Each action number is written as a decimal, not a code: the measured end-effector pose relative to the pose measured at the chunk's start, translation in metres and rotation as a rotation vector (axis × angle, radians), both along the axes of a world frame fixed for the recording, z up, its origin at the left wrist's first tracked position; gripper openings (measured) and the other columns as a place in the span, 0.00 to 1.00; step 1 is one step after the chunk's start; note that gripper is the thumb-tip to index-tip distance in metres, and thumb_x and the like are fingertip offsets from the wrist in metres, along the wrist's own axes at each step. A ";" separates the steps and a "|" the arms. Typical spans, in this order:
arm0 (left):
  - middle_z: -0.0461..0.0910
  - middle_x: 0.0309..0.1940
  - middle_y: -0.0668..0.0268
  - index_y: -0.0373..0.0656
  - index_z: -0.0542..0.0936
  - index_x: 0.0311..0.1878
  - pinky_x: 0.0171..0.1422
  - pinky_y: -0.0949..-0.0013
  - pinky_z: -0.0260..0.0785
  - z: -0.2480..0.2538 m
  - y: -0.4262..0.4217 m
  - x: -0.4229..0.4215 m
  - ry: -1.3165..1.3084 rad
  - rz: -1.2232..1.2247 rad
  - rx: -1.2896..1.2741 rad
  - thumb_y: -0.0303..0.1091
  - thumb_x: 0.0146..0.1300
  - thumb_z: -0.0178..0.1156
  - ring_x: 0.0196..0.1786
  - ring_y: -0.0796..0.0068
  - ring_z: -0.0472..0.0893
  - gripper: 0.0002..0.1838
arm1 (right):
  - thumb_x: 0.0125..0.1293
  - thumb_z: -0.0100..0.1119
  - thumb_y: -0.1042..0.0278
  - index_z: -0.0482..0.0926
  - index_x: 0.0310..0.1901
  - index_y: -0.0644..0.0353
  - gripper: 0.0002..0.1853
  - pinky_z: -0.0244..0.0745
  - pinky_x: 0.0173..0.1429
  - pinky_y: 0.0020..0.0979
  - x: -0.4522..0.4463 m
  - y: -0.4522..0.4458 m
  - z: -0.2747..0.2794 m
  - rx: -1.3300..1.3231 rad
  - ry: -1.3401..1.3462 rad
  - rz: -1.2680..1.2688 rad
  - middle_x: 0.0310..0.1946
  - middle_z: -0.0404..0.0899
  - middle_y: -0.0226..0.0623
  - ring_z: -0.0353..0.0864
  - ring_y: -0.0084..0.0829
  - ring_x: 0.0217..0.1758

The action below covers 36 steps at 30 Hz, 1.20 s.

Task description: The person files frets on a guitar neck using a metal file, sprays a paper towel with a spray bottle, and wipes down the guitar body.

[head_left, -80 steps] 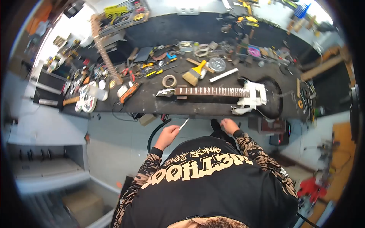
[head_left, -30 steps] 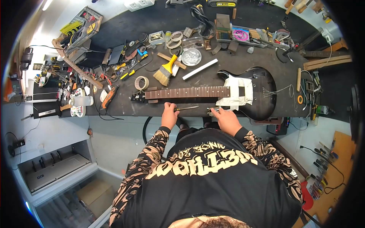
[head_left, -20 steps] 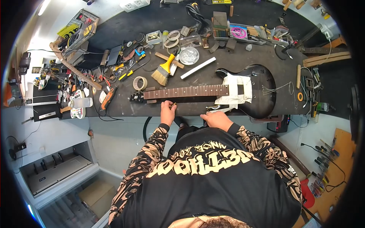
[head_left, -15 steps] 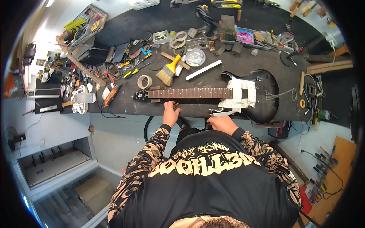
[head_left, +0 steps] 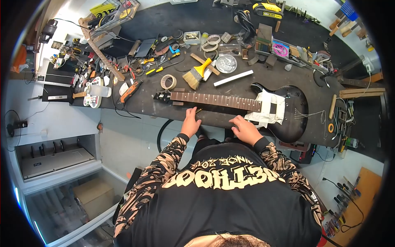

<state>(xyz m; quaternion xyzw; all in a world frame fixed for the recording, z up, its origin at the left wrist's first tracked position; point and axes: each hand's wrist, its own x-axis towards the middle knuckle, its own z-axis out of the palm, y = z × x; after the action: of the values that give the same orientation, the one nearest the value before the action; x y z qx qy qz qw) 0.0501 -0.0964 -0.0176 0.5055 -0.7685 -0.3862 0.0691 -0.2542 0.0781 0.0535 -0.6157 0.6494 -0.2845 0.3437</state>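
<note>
One guitar lies crosswise before me

My left hand is just below the neck, a small object at its fingertips; whether I grip it, I can't tell. My right hand, fingers curled, is nearer the taped body; anything inside is hidden. The dark bench runs past an orange tool, a brush, a wooden stick. A grey box stands far left, a wooden board far right.
</note>
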 end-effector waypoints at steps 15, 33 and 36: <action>0.62 0.91 0.54 0.49 0.57 0.94 0.73 0.42 0.82 0.023 0.028 0.007 -0.129 -0.137 -0.024 0.24 0.70 0.71 0.75 0.34 0.81 0.52 | 0.80 0.65 0.61 0.86 0.52 0.64 0.13 0.85 0.59 0.46 -0.058 0.152 -0.122 0.467 -0.183 -0.312 0.45 0.91 0.50 0.92 0.48 0.51; 0.67 0.90 0.49 0.54 0.57 0.96 0.83 0.47 0.75 0.029 0.019 0.011 -0.160 -0.178 -0.024 0.26 0.73 0.68 0.83 0.36 0.76 0.51 | 0.90 0.60 0.45 0.83 0.33 0.65 0.30 0.77 0.27 0.37 -0.051 0.119 -0.121 0.663 -0.572 -0.772 0.22 0.81 0.35 0.81 0.31 0.18; 0.72 0.88 0.47 0.57 0.57 0.96 0.85 0.49 0.72 0.031 0.016 0.010 -0.180 -0.154 0.007 0.28 0.75 0.68 0.84 0.38 0.75 0.50 | 0.89 0.61 0.46 0.84 0.32 0.66 0.31 0.80 0.30 0.39 -0.049 0.111 -0.099 0.675 -0.395 -0.745 0.22 0.83 0.37 0.83 0.33 0.18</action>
<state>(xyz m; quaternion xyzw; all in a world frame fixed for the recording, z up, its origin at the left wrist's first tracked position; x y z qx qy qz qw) 0.0602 -0.0802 0.0135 0.4781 -0.8066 -0.3461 -0.0320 -0.3029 0.1892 -0.0452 -0.1337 0.8023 -0.2730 0.5137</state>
